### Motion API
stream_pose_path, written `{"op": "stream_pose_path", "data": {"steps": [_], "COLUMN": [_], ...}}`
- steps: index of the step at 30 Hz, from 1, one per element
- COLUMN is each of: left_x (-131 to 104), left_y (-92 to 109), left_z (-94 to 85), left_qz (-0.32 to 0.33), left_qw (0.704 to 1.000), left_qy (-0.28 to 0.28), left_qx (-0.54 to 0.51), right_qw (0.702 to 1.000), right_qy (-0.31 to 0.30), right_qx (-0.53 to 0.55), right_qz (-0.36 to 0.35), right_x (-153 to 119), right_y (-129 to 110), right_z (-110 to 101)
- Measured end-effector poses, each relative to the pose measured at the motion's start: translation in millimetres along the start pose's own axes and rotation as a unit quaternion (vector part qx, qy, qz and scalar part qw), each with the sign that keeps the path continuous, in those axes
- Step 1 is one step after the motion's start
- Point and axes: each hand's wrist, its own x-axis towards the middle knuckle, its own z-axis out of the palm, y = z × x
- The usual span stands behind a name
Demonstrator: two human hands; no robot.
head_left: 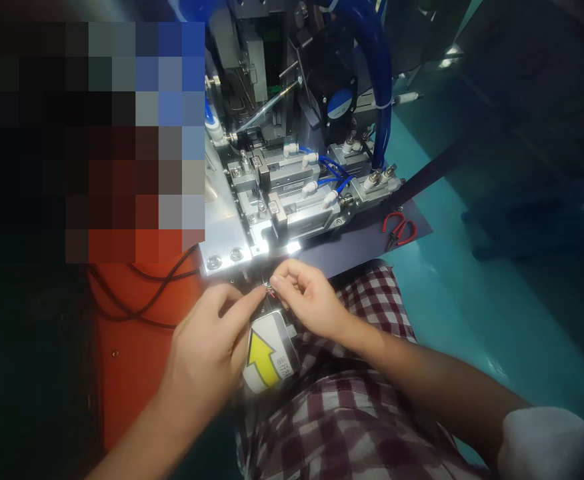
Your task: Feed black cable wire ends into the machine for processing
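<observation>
My left hand [212, 337] and my right hand [312, 300] meet in front of the machine's metal plate, each closed in a pinch. Between their fingertips is a tiny silvery piece with thin reddish strands [271, 291], too small to name. The left thumb and forefinger press at its left side, the right fingertips at its right. Just below them sits a white label with a yellow arrow [263, 357], on a box-like part that the left hand partly covers.
Pneumatic cylinders [302, 207] with blue hoses stand behind the hands. Red-handled pliers [397, 230] lie on the grey shelf to the right. An orange surface [137, 373] with black cables [152, 300] is at left. A checkered cloth [332, 413] covers the lap. The upper left is pixelated.
</observation>
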Motion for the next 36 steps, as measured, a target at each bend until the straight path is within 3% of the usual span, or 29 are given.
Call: {"op": "stream_pose_path", "data": {"steps": [14,36], "left_x": [-5.1,-4.5], "left_y": [-2.5,-0.3], "left_z": [0.6,2.3], "left_qz": [-0.026,-0.041], "left_qw": [1.0,0.999], "left_qy": [0.0,0.002], "left_qx": [-0.009,-0.027], "right_qw": [0.994,0.996], "right_qy": [0.026,0.044], "right_qx": [0.071,0.044], "right_qz": [0.08,0.063], "right_x": [-6.4,-7.5], "right_y": [-1.9,-5.8], "right_z": [1.2,2.5]}}
